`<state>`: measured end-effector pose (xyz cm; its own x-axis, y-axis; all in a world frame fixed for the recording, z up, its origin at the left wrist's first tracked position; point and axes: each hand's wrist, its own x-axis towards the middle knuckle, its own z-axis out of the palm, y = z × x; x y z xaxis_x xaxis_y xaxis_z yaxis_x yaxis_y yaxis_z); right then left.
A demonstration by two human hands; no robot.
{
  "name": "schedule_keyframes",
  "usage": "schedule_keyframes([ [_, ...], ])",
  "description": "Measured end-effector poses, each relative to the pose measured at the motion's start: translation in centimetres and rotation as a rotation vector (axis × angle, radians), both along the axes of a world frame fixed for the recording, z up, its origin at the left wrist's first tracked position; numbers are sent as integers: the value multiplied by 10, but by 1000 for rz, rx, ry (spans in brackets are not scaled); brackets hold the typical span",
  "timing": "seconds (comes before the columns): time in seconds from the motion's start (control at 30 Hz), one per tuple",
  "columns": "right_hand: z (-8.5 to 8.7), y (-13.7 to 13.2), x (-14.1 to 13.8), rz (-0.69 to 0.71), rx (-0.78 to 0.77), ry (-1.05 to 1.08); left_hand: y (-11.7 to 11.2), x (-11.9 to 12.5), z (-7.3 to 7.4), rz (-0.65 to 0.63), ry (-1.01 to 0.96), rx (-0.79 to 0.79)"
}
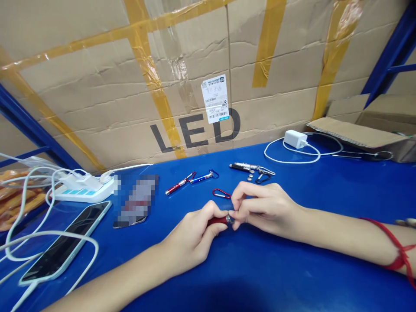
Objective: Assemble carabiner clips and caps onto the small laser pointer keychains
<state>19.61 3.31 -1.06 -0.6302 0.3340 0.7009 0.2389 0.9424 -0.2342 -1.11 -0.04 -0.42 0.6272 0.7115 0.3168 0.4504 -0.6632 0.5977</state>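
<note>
Found left hand [195,236] curled tight round small red metal pen torch [217,221], low over blue table top [292,277], near centre. Saw right hand [263,208] pinching silver end cap [230,219] of that torch, fingers bunched, both hands meeting there. Noted red wire carabiner clip [221,193] just beyond the knuckles, not touching. Recorded open blue surface towards the near edge and to the right; white-edged smartphone [65,242] and white cables [19,242] well off left.
</note>
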Motion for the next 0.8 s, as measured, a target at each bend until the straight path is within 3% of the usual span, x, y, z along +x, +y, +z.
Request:
schedule_keyframes([
  [0.27,1,-5,-3,25,-199,46,1,0,-4,-21,-13,74],
  [0.67,-1,-10,-11,10,-351,164,1,-1,-8,-22,-2,452],
  [0.8,2,-10,-16,-28,-459,207,1,-1,-8,28,-16,509],
])
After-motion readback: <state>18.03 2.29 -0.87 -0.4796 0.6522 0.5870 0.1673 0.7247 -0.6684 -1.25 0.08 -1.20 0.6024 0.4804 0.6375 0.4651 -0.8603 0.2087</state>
